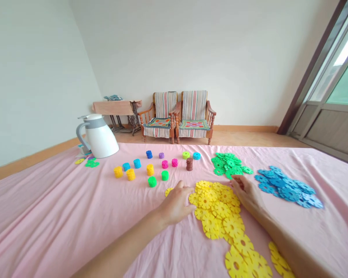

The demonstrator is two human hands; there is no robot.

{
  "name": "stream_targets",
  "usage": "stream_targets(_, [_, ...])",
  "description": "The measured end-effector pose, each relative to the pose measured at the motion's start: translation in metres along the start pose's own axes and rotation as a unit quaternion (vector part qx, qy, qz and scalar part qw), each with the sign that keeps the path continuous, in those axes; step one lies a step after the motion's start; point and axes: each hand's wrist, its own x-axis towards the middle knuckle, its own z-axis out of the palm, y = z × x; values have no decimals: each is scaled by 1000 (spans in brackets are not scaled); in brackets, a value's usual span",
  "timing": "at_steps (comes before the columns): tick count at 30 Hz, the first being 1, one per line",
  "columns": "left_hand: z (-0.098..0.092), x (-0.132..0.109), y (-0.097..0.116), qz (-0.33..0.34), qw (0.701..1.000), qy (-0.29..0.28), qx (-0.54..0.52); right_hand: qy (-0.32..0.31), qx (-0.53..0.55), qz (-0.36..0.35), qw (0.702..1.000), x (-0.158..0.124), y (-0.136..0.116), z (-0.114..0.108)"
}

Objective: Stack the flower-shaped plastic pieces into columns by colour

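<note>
A spread of yellow flower-shaped plastic discs [217,210] lies between my hands, trailing toward me. At its left edge, my left hand [176,204] has thumb and fingers apart, holding nothing that I can see. One yellow disc [168,191] pokes out from behind that hand. Along the right edge my right hand [247,193] curves loosely, its fingertips close to the yellow discs and the near side of the green disc pile [227,164]. To its right is a heap of blue discs [287,187]. More yellow discs [278,260] lie partly under my right forearm.
Several short disc stacks, including a yellow stack [130,174], a green stack [152,182] and a brown stack [189,164], stand on the pink cloth [75,208]. A white jug [101,137] stands back left near a few loose discs [92,163]. Two wooden chairs [194,112] are beyond.
</note>
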Motion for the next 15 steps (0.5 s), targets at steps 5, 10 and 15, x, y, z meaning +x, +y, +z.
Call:
stream_targets(5, [1, 20, -3, -2, 999, -36, 16, -7, 43, -1, 999, 0, 1, 2])
stream_targets(10, [4, 24, -12, -7, 998, -54, 6, -1, 57, 1, 998, -2, -11, -3])
stream_targets(15, [1, 23, -16, 1, 997, -73, -17, -2, 54, 2, 999, -4, -18, -5])
